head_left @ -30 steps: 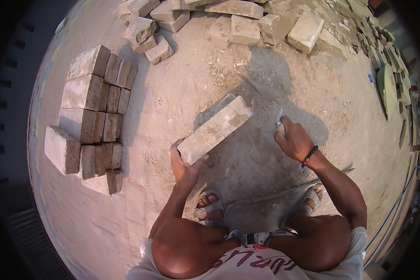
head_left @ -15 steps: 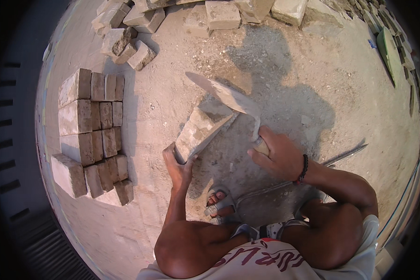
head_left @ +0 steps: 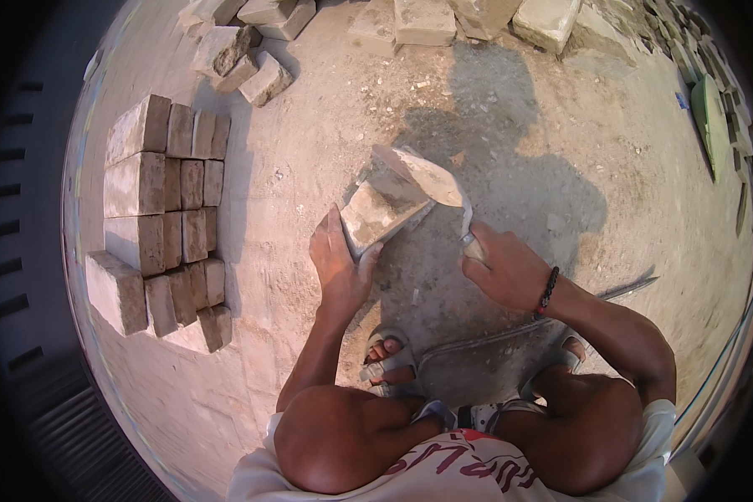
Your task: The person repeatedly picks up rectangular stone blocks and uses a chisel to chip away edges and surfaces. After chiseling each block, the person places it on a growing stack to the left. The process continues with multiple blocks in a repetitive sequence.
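A pale, worn brick with mortar stains is gripped at its near end by my left hand, thumb on one side and fingers along the other. It is tilted, its far end pointing away from me. My right hand is closed around the handle of a trowel. The trowel's blade lies against the far right edge of the brick and hides part of it.
On the left rises a neat stack of bricks. Loose bricks lie beyond it, and more blocks line the far edge. A thin dark rod lies near my sandalled feet. At far right leans a green board.
My left hand and the brick have shifted a little away from me and to the right. The trowel blade has swung round, its tip now nearer the brick's far end.
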The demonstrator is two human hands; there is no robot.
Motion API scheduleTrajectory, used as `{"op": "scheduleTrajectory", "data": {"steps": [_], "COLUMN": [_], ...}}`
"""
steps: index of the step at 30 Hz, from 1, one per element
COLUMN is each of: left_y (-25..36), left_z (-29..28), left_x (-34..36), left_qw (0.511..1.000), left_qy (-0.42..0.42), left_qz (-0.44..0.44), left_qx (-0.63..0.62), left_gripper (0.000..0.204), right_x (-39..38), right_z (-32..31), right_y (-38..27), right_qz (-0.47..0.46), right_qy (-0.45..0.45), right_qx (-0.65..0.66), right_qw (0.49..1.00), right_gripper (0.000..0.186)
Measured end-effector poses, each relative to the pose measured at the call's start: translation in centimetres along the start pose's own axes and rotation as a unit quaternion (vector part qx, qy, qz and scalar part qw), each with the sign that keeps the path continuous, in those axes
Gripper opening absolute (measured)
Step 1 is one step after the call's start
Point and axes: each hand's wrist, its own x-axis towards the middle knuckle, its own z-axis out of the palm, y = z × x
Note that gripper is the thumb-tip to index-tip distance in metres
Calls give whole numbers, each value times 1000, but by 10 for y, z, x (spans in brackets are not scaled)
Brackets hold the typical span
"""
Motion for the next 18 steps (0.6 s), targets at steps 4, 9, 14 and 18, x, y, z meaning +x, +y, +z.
{"op": "scheduleTrajectory", "data": {"steps": [4, 9, 14, 18], "left_y": [2, 0, 6, 9], "left_z": [1, 5, 4, -3], "left_x": [2, -1, -6, -6], "left_qw": [1000, 999, 997, 1000], "left_qy": [4, 12, -15, -22], "left_qz": [26, 24, 25, 1], "left_qx": [11, 45, 76, 16], "left_gripper": [91, 91, 95, 100], "right_x": [-21, 2, -7, 6], "right_z": [2, 1, 16, 3], "right_y": [-24, 7, -1, 5], "right_qz": [-70, -9, -51, -32], "right_qy": [25, 19, 1, 42], "right_qx": [41, -34, -9, 9], "right_qw": [996, 999, 999, 999], "right_gripper": [33, 39, 39, 41]}}
